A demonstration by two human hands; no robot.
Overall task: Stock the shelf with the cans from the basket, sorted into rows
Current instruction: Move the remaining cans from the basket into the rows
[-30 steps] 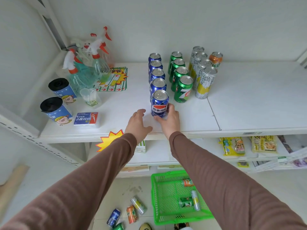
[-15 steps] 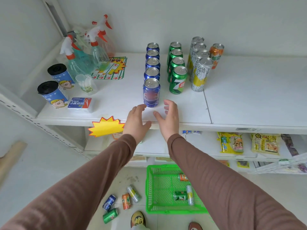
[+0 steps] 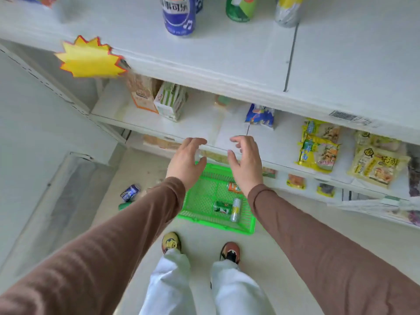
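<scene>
Both hands are empty right now. The left hand (image 3: 185, 159) and right hand (image 3: 246, 162) hang side by side in mid-air with the fingers loose and a bit spread, holding nothing, a clear gap between them.

Directly below them on the floor is the bright green plastic mesh basket (image 3: 245, 226), and there are three cans lying on their sides in it: an orange can (image 3: 234, 187) near the far end, a green can (image 3: 222, 206), and a tall silver-and-yellow can (image 3: 235, 209) touching the green one. So the goods are well below the hands, not within reach yet.

I'd call this the "go back for the next can" step. The next move probably means bending down and picking one out, then matching it to its row. Up on the white shelf (image 3: 227, 62) you can just see the bottoms of the front cans: blue can (image 3: 179, 17), green shelf can (image 3: 239, 9), silver shelf can (image 3: 286, 13).

A couple of stray cans lie on the floor off to the left, including a blue floor can (image 3: 130, 192), well apart from the basket.
</scene>
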